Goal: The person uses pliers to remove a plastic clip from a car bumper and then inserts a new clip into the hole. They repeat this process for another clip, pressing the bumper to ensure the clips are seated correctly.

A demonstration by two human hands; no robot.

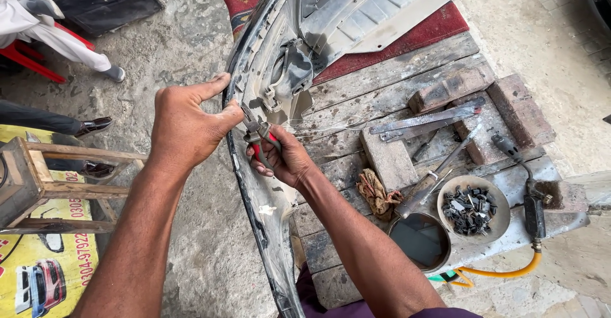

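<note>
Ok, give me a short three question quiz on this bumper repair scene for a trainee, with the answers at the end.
1. True or false: the right hand holds red-handled pliers against the grey car bumper.
2. What does the left hand do? A) lifts the brick B) steadies the bumper's edge C) holds the torch
3. What fills the round metal bowl on the wooden boards?

Key
1. True.
2. B: its grip is on the bumper's edge, thumb near the pliers.
3. Small dark clips or fasteners; their exact kind is too small to tell.
</note>
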